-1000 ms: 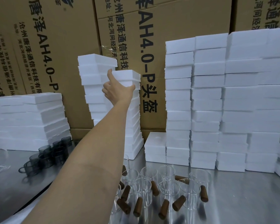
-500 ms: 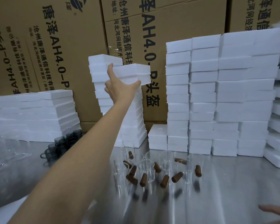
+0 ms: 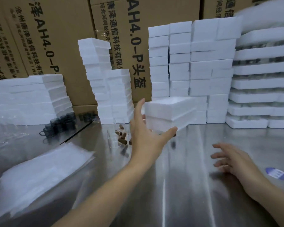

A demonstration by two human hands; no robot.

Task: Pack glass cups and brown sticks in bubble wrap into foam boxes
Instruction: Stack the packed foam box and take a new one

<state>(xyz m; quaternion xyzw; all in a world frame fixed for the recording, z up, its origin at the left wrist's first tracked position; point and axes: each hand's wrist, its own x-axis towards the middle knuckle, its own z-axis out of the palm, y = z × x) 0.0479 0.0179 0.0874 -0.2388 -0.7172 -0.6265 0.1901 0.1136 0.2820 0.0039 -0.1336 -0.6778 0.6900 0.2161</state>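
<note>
From the head camera, I take the foam box (image 3: 169,110) in my left hand (image 3: 146,138) as my landmark. It sits in the air over the steel table (image 3: 187,185); my thumb stands up along its near-left end and a finger runs beneath its front edge, so the hand is spread wide and cradles the box rather than pinching it. The frame is smeared, so I cannot tell how firm that hold is.

Left of the box and lower, the brown sticks (image 3: 122,139) lie scattered on the table. Glass cups probably stand among them, but blur hides them. Farther left and nearer me lies the pile of bubble wrap (image 3: 39,174). Behind the box rise the stacks of foam boxes (image 3: 192,59).

Right of the box and nearer me, my right hand (image 3: 231,159) hovers just above the table, fingers loosely spread, holding nothing.

I judge this the fetching step: one box is being brought in, nothing packed yet. Next it must land flat on bare table in front of me and be opened with both hands, clear of the glass.
</note>
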